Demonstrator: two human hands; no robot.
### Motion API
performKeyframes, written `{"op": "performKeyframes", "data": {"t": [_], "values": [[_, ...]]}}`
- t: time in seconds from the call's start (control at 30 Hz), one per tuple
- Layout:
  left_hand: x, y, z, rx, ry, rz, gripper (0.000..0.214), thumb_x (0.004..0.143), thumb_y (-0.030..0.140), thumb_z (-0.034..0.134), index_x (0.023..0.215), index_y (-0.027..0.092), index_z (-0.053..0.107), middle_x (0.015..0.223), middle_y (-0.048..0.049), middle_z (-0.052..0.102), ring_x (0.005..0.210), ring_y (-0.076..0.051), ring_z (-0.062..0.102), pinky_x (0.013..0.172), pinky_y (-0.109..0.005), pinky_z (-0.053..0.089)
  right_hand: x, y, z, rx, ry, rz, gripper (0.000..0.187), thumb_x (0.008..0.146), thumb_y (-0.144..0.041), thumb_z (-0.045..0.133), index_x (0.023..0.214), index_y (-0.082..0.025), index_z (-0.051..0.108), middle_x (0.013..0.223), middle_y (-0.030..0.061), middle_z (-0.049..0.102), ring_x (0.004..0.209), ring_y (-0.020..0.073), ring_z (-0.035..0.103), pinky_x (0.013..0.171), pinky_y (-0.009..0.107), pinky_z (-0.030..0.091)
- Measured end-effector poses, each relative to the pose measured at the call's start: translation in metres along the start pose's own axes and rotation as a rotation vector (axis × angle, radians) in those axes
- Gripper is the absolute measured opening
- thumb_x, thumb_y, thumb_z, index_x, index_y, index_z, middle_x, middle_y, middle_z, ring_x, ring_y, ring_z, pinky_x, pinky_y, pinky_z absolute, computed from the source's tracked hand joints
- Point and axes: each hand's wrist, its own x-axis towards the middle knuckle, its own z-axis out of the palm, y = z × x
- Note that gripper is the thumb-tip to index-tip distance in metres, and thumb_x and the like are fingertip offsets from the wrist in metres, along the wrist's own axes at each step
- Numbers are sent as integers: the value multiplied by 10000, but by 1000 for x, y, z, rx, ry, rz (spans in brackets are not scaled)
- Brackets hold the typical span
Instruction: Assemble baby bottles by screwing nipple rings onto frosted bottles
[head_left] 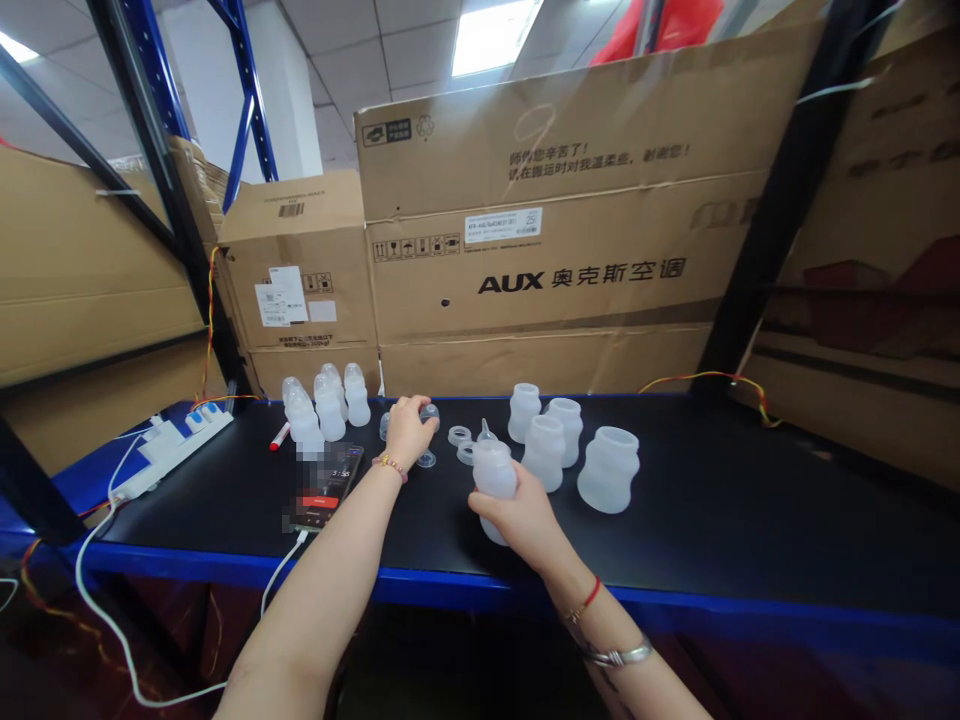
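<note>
In my right hand [529, 510] is a frosted baby bottle [495, 472], upright just above the black shelf, with a clear nipple [485, 432] on its top. My left hand [409, 435] has its fingers closed on a clear dome cap [430, 413]. Below that cap a clear nipple [426, 459] rests on the shelf, and another clear piece [385, 427] is partly hidden behind my left hand. Between my hands lie white collar rings [459, 435]. Right of the held bottle, several uncapped frosted bottles, including a wide one [609, 472], stand upright.
Several capped bottles [330, 408] stand at the back left. Near them are a red-capped marker [280, 436] and a phone [330, 490] with a charging cable. A power strip [180, 452] lies at the far left. Cardboard boxes [540, 345] wall the back of the shelf [750, 500].
</note>
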Motion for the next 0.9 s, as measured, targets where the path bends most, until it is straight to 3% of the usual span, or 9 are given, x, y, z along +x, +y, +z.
{"op": "performKeyframes", "data": {"t": [0.13, 0.23, 0.37, 0.43, 0.5, 0.57, 0.67, 0.9], "values": [[-2, 0, 2, 126, -118, -88, 304, 761, 238, 645, 1060, 184, 643, 1090, -95, 648, 1027, -219, 591, 926, -326, 418, 1, 2, 1, -6, -8, -3, 272, 507, -239, 636, 758, -170, 558, 649, -25, 546, 615, 140, 477, 573, 280, 396], [-3, 5, 1, 168, -149, -149, 331, 784, 273, 620, 1103, 190, 638, 1156, -106, 649, 1082, -244, 591, 928, -355, 416, 2, 3, 1, -11, -13, -4, 267, 509, -243, 632, 754, -174, 551, 649, -27, 538, 613, 138, 471, 572, 279, 394], [-4, 19, -7, 128, -25, -206, 409, 805, 313, 605, 1187, 167, 618, 1224, -163, 604, 1147, -302, 554, 963, -429, 394, 3, 1, 2, -10, -20, -2, 272, 510, -245, 629, 760, -176, 546, 661, -25, 539, 620, 137, 470, 577, 277, 394], [-6, 29, -15, -58, 24, -175, 405, 827, 299, 581, 1201, 149, 613, 1225, -170, 596, 1104, -269, 571, 955, -396, 409, 2, -1, 3, -6, -29, 7, 281, 510, -242, 628, 771, -175, 545, 667, -25, 541, 623, 136, 469, 581, 275, 394], [-10, 39, -25, -406, -131, -125, 374, 846, 294, 556, 1186, 156, 626, 1161, -132, 639, 1002, -206, 605, 900, -332, 442, 2, -3, 4, -8, -36, 14, 281, 508, -238, 626, 768, -175, 542, 665, -26, 537, 619, 132, 462, 579, 272, 391], [-17, 47, -36, -730, -443, -132, 385, 862, 361, 540, 1183, 176, 642, 1143, -108, 661, 956, -182, 613, 842, -306, 457, 3, -5, 5, -16, -36, 12, 273, 505, -235, 625, 757, -175, 538, 655, -29, 525, 608, 126, 449, 565, 266, 382], [-26, 55, -47, -921, -751, -97, 446, 790, 430, 659, 1145, 160, 677, 1135, -117, 672, 984, -193, 611, 841, -297, 450, 4, -5, 5, -19, -36, 12, 302, 505, -228, 618, 795, -171, 557, 646, -32, 517, 590, 123, 445, 537, 258, 364], [-33, 59, -45, -944, -847, 35, 519, 715, 457, 757, 1134, 160, 685, 1123, -104, 686, 1028, -200, 614, 975, -352, 422, 6, -1, 7, -19, -37, 11, 337, 517, -235, 625, 844, -173, 568, 653, -31, 540, 580, 125, 471, 520, 257, 373]]}}
